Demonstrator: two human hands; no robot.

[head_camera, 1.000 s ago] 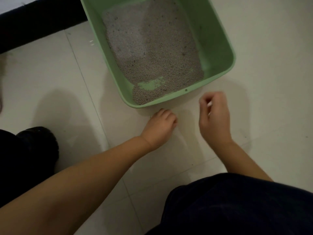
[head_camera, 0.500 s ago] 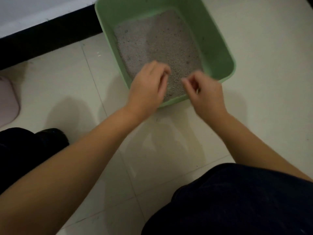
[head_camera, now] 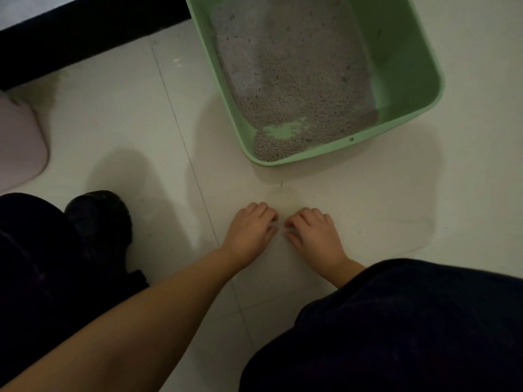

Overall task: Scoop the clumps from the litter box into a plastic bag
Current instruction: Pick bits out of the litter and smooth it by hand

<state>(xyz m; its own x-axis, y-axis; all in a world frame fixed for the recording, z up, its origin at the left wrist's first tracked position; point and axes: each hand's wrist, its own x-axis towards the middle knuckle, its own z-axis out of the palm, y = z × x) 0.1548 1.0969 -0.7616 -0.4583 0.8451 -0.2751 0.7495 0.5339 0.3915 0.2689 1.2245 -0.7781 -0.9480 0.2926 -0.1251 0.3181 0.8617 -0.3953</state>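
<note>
Both hands, left hand (head_camera: 250,232) and right hand (head_camera: 312,233), pinch a clear plastic bag (head_camera: 368,236) lying flat on the floor, just before the litter box (head_camera: 410,80). This looks like opening the bag's mouth; next, part its layers.

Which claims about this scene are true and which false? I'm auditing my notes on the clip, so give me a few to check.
1. The litter box is green. True.
2. Both hands are inside the box. False: the left hand and right hand are down at the floor in front of it, close together.
3. Litter covers the whole bottom. False: a bare green patch shows by the near wall.
4. A dark shoe sits left of the left arm. True.
5. The right hand holds a scoop. False: no scoop is in view.
</note>
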